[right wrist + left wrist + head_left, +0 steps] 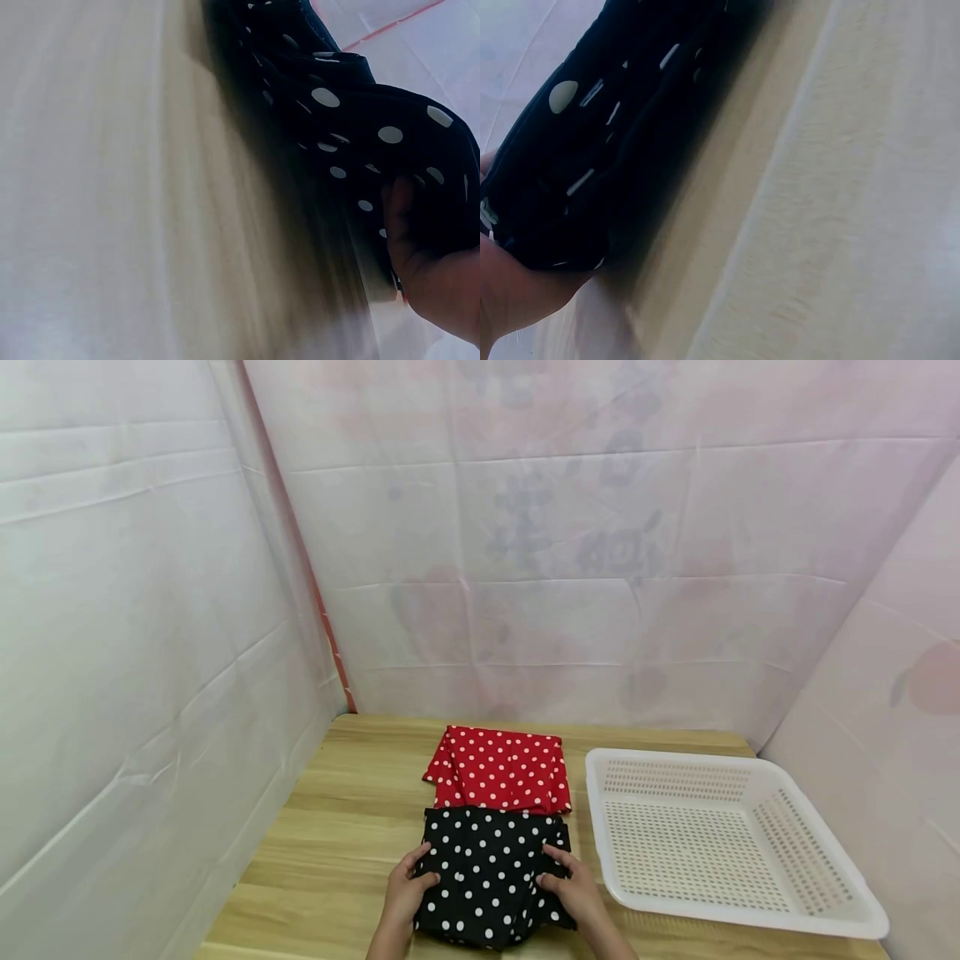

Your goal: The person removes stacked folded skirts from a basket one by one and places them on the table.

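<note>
A folded black cloth with white polka dots (480, 877) is at the table's front, its far edge overlapping the near edge of a red polka-dot cloth (502, 770). My left hand (405, 887) grips its left side, thumb on top. On the opposite side my right hand (576, 885) holds the right edge, where the fabric bunches a little. Several folded layers of the black cloth (592, 150) show in the left wrist view. The right wrist view has my right thumb lying against the dotted fabric (352, 135). Whether these are garments I cannot tell.
A white perforated plastic basket (611, 860) stands to the right on the wooden table (337, 835). Pale printed sheeting (562, 610) hangs behind the table and along both sides.
</note>
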Demonstrator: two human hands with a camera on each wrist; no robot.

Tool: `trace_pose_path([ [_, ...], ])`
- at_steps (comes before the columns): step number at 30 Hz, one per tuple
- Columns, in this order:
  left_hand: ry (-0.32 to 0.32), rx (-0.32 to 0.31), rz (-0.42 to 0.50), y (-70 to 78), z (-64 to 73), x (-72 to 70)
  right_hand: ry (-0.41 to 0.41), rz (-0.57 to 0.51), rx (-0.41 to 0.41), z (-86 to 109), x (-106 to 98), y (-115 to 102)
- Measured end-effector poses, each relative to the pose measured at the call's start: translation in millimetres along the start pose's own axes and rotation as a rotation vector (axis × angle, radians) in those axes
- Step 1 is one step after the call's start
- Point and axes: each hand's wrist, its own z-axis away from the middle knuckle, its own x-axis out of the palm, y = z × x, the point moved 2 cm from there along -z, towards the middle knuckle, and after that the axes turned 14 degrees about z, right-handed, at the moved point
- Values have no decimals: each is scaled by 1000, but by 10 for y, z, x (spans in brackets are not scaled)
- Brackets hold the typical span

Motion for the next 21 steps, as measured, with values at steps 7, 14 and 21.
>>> trace_pose_path([
  [7, 34, -8, -18, 13, -14, 1, -16, -63, 22, -85, 59, 36],
  [14, 52, -16, -26, 11, 23, -12, -61, -112, 46, -103, 64, 79],
  [21, 62, -4, -17, 56, 54, -104, -13, 43, 29, -53, 30, 22],
])
